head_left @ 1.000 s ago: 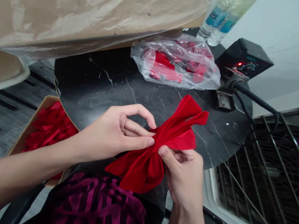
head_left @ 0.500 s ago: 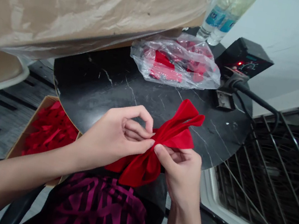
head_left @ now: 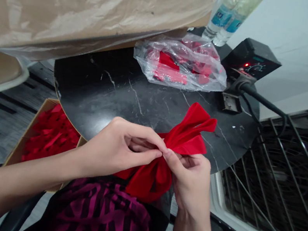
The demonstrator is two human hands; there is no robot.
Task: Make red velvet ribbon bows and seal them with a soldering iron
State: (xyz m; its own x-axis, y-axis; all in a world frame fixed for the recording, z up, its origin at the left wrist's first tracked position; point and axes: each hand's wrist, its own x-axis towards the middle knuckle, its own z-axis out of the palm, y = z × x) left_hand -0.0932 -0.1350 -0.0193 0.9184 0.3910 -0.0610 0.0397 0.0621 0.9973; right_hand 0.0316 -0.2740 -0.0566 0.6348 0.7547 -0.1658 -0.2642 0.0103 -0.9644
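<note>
A red fabric bow with several loops is held between my two hands, over the near edge of the round black table. My left hand comes from the left, its thumb and fingertips pinching at the bow's gathered middle. From the right, my right hand grips the same middle, its thumb tip against the left fingertips and its other fingers curled behind the cloth. The fingers cover the centre of the bow.
Beyond the bow, the black marbled table bears a clear bag of red pieces, a black control box and bottles. A plastic-wrapped carton fills the upper left. An open box of red ribbons stands lower left.
The bow and my right hand have shifted slightly right. My left fingers have straightened and closed in on the bow's middle, where their tips now meet my right thumb.
</note>
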